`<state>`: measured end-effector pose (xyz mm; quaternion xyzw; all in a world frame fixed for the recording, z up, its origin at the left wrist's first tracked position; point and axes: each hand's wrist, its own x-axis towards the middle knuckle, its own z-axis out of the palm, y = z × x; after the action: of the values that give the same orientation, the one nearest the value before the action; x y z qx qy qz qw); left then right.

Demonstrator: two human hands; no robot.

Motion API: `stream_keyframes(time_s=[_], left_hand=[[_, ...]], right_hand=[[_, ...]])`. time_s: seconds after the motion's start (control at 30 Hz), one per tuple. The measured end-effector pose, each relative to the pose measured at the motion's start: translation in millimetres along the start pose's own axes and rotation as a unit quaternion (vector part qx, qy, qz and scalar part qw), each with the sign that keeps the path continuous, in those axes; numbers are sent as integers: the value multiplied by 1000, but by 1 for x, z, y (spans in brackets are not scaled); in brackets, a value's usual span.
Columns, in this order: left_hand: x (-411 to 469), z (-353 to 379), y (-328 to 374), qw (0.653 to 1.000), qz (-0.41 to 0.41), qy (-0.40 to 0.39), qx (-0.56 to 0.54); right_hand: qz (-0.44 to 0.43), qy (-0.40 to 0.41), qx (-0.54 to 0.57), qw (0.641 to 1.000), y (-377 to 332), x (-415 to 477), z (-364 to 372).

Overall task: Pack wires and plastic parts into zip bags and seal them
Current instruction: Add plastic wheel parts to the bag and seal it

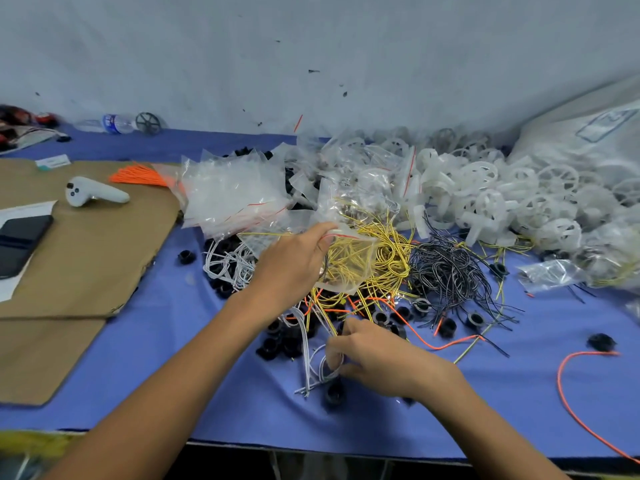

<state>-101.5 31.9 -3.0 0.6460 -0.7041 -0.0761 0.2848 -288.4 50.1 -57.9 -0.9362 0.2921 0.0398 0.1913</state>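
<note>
My left hand (294, 265) holds a clear zip bag (349, 261) by its red-striped mouth above the tangle of yellow wires (388, 258). Nearer me, my right hand (377, 358) pinches a looped bundle of white wires (318, 368) lying on the blue cloth, beside a black plastic ring (334, 393). More black rings (280, 344) lie scattered under both hands. A heap of black wires (450, 275) sits right of the yellow ones. Another white wire pile (228, 261) lies left of my left hand. Empty zip bags (232, 192) are stacked behind.
White plastic wheels (519, 195) pile up at the back right below a large white sack (588, 133). Brown cardboard (90, 244) at the left carries a white controller (93, 192) and a black phone (20, 240). Orange wires (571, 393) trail to the right.
</note>
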Motion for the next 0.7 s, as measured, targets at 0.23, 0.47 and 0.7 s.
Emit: stream_keyframes(time_s=[0.23, 0.47, 0.7], left_hand=[[-1, 1, -7, 1000, -5, 5, -11], [-2, 2, -10, 999, -17, 5, -31], [-5, 5, -3, 1000, -22, 0, -21]], right_hand=[[-36, 88, 204, 974, 0, -31, -41], [10, 301, 412, 860, 24, -39, -79], [122, 326, 495, 796, 29, 2, -58]])
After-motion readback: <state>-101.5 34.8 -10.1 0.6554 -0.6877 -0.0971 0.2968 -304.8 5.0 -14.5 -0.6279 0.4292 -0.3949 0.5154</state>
